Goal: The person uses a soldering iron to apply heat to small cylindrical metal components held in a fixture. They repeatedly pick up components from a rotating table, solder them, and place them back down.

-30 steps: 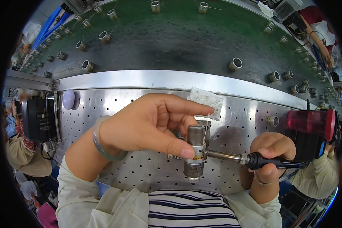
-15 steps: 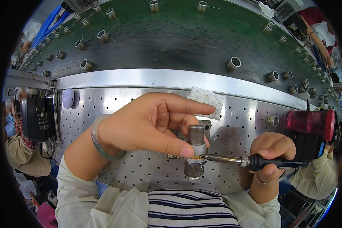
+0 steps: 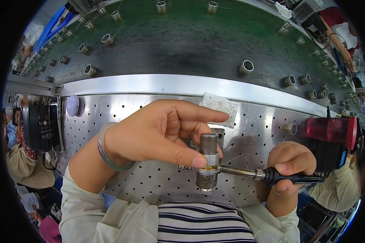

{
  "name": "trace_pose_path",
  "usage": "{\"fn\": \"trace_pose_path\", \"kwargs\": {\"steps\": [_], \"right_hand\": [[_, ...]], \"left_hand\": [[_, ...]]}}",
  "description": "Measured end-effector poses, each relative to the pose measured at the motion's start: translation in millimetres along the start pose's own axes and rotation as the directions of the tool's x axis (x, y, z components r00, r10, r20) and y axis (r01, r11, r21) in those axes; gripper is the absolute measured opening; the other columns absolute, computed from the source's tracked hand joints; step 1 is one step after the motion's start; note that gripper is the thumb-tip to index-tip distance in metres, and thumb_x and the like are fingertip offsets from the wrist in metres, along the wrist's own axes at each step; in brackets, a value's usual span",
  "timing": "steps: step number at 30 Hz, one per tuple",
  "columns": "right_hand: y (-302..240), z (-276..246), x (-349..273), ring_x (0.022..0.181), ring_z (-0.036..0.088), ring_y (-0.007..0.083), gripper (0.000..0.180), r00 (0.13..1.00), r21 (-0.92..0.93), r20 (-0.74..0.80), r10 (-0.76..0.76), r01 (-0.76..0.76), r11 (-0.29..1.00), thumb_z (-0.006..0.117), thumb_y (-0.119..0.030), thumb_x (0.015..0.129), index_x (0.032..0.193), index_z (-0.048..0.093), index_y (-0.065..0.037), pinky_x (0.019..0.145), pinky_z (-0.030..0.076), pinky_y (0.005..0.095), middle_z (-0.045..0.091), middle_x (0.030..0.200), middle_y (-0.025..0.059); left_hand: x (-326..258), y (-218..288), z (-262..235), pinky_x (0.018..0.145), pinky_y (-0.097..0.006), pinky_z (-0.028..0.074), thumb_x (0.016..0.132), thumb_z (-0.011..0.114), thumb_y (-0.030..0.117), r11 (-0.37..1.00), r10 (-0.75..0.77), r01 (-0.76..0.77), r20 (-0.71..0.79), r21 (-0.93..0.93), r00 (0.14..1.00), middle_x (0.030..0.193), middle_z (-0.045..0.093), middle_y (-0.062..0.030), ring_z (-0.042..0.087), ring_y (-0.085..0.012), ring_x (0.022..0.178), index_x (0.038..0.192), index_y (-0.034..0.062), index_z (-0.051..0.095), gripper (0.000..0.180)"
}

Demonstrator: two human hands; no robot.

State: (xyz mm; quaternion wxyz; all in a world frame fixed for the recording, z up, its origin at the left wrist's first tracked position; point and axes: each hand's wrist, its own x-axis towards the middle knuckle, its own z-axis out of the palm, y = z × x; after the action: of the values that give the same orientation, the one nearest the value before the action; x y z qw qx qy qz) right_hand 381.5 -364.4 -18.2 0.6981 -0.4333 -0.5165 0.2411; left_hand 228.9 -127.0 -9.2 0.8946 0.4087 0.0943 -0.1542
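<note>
Left hand (image 3: 158, 135) pinching metal cylinder (image 3: 209, 144) (long axis near-to-far), right hand (image 3: 293, 158) gripping soldering iron (image 3: 278, 175), tip (image 3: 224, 168) leftward

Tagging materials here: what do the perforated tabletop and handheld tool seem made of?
Perforated tabletop: likely brushed metal, given its silvery glare. Handheld tool: shaft apparently metal, from its bright highlights; black handle, softly glossy, probably rubber or plastic.

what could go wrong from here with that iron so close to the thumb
Possible burn: the thumb of the left hand touches the metal cylinder near the tip of what looks like a soldering iron; if hot, a slip could reach skin.
Snagged wire: a thin wire juts out near the tip and might get pushed aside.
</note>
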Motion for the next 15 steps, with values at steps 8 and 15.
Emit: {"fn": "trace_pose_path", "kwargs": {"steps": [8,15], "right_hand": [[0.7,-3.0,2.0,0.049,0.058,0.0214,0.029,0.999,0.003,0.031,-0.011,0.011,1.000,0.077,-0.001,0.068,0.089,0.059,0.006,0.044,0.044,0.0287,0.061,0.068,0.0145],[1.8,-2.2,-1.9,0.049,0.057,0.0208,0.029,1.000,0.061,-0.019,-0.002,0.003,0.998,0.078,-0.002,0.068,0.090,0.060,0.007,0.043,0.044,0.0287,0.061,0.068,0.0154]], "left_hand": [[-2.0,3.3,10.7,0.067,-0.017,0.054,0.069,0.072,-0.010,0.999,-0.013,0.017,-0.079,0.049,0.997,0.101,0.063,-0.0206,0.064,-0.0156,0.088,0.133,-0.0081,0.040,0.071],[-4.0,3.7,19.1,0.068,-0.017,0.052,0.070,0.069,-0.010,1.000,-0.010,0.013,-0.124,0.022,0.992,0.101,0.063,-0.0184,0.062,-0.0164,0.096,0.134,-0.0074,0.039,0.071]]}}
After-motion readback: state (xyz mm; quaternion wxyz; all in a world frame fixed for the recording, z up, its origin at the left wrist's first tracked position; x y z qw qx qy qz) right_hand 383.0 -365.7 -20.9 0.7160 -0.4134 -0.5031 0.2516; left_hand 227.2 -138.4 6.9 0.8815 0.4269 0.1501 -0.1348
